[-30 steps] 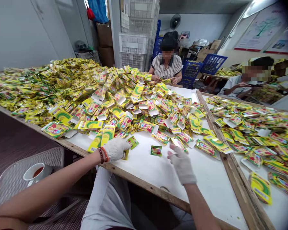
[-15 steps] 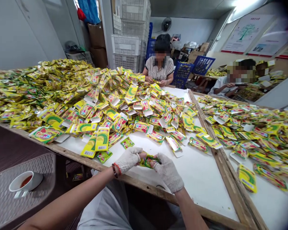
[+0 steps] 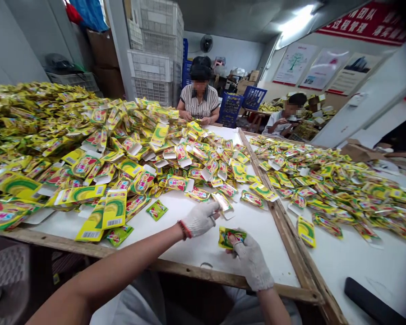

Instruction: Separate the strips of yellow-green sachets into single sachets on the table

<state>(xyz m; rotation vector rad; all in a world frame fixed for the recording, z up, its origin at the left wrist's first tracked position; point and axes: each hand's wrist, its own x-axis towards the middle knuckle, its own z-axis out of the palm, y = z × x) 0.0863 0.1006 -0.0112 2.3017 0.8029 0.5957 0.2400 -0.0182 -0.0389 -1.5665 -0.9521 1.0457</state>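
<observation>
My right hand [image 3: 252,264], in a white knit glove, is closed on a small bunch of green and yellow sachets [image 3: 232,236] just above the white table top [image 3: 203,246]. My left hand [image 3: 200,220], also gloved, with a red bead bracelet at the wrist, reaches forward. Its fingers curl onto the near end of a flattened yellow carton [image 3: 224,201] at the edge of the heap. One loose green sachet [image 3: 156,209] lies to the left of that hand.
A big heap of yellow cartons and sachets [image 3: 88,140] covers the table's left and back. A wooden rail [image 3: 277,216] divides it from a second strewn table [image 3: 341,194]. Two people [image 3: 199,97] sit at the far end. White crates [image 3: 152,67] stand behind. A dark bar [image 3: 372,303] lies bottom right.
My hands were together on the sachets; now they have parted. The right keeps the sachets and the left has reached forward to a flat carton. My view has swung to the right.
</observation>
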